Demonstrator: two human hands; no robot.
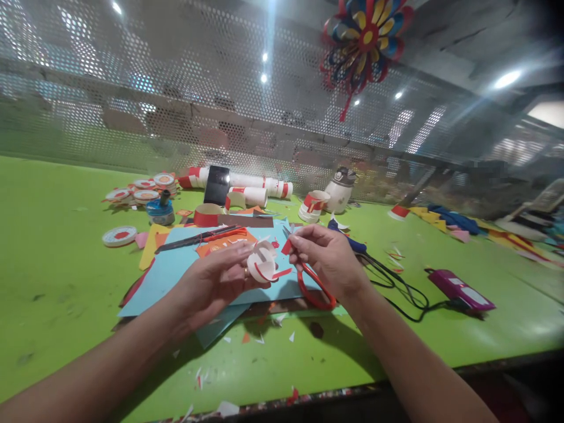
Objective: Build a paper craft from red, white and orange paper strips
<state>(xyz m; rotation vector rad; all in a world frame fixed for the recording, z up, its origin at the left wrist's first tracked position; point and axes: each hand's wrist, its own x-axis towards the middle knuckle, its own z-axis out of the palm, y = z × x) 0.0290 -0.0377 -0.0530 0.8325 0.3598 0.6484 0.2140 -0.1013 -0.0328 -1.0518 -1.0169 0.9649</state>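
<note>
My left hand [211,285] holds a small white paper piece [261,265] with curved walls and a narrow red strip [282,274] sticking out to the right. The fingers close around its left side. Opposite it, my right hand [330,258] is closed on scissors with red handles [325,301]; the handle loops hang below the palm. A small bit of red paper [286,246] is at the right fingertips, close to the blade tip. Beneath both hands lie light blue paper sheets [170,285], with an orange sheet [214,242] and a long dark-bladed tool with orange handles [198,239].
Behind the sheets stand a phone [217,184], white and red paper tubes [247,180], a blue jar [160,211] and a white jug [340,192]. Round decorated discs [120,236] sit left. A purple box [460,289] with a black cable lies right. Scraps litter the green table [57,282].
</note>
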